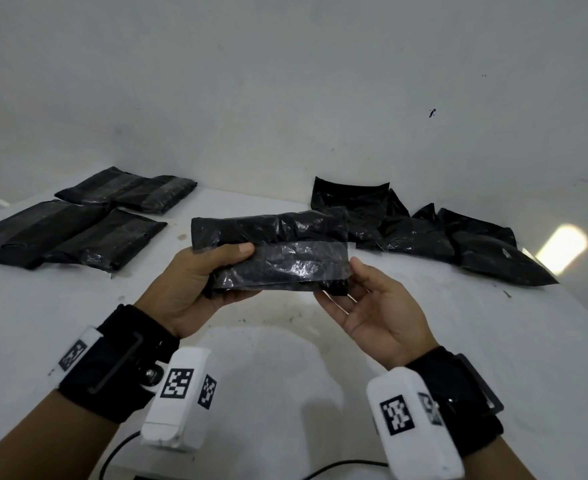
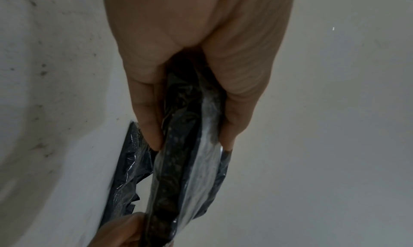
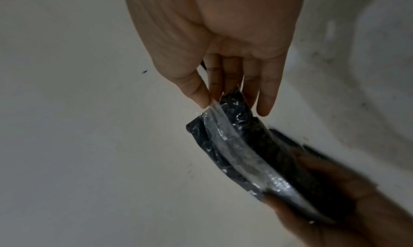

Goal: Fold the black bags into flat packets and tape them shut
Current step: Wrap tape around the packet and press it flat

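Observation:
A folded black packet [image 1: 278, 251] hangs above the white table [image 1: 320, 358], with a strip of clear tape [image 1: 303, 258] along its front face. My left hand [image 1: 230, 271] grips its left end, thumb on top and fingers underneath. My right hand [image 1: 341, 282] pinches the right end where the tape stops, thumb at the tape's edge and fingers below. In the left wrist view my left hand [image 2: 190, 141] clamps the packet [image 2: 174, 162] edge-on. The right wrist view shows my right hand [image 3: 212, 98], its thumb and forefinger on the tape [image 3: 234, 150] at the packet's [image 3: 234, 127] tip.
Several taped flat packets [image 1: 70, 230] lie at the table's back left. A loose pile of unfolded black bags [image 1: 424, 237] sits at the back right against the white wall. A black cable [image 1: 119, 452] runs along the near edge.

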Demonstrator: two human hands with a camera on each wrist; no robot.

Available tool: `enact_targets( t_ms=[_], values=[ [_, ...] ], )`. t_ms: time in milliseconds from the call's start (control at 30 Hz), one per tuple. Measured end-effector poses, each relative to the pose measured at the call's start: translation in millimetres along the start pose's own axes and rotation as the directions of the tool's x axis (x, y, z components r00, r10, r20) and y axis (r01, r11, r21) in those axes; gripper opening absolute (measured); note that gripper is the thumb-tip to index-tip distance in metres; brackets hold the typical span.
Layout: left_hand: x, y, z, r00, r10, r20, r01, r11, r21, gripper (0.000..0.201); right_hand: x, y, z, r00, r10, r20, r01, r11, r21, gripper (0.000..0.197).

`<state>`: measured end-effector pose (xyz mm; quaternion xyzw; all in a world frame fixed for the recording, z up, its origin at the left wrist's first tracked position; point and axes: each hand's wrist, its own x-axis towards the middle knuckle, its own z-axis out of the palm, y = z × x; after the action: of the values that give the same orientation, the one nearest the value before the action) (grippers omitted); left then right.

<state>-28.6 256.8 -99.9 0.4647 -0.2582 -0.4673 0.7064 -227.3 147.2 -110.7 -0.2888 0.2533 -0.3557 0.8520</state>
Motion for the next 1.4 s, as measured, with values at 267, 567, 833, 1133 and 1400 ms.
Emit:
enact_targets(
  t_ms=[267, 567, 833, 1133, 1400],
  values=[
    [-1, -3, -4, 0.999, 0.017, 0.042, -0.017, 1.0, -0.003, 0.035, -1, 0, 5, 0.99, 0.11, -0.083, -0.11, 0.994, 0.003, 0.023],
    [0, -2, -14, 0.997, 0.071, 0.023, -0.073, 0.995, 0.07, 0.052, -1, -4, 4, 0.99, 0.095, -0.108, -0.112, 0.98, -0.167, 0.018],
    [-5, -7, -19, 0.992, 0.073, 0.107, -0.084, 0.991, 0.106, 0.062, 0, 5, 10, 0.933, 0.33, -0.14, -0.334, 0.943, -0.004, 0.017],
    [-4, -13, -24, 0.996, 0.056, 0.071, -0.061, 0.995, 0.074, 0.05, 1, 20, -1, 0.974, -0.187, -0.131, 0.126, 0.918, -0.376, 0.02],
    [0, -14, -28, 0.997, 0.071, 0.033, -0.073, 0.996, 0.051, 0.049, -4, 17, 0, 0.956, -0.287, -0.059, 0.223, 0.845, -0.487, 0.01]
  ],
)
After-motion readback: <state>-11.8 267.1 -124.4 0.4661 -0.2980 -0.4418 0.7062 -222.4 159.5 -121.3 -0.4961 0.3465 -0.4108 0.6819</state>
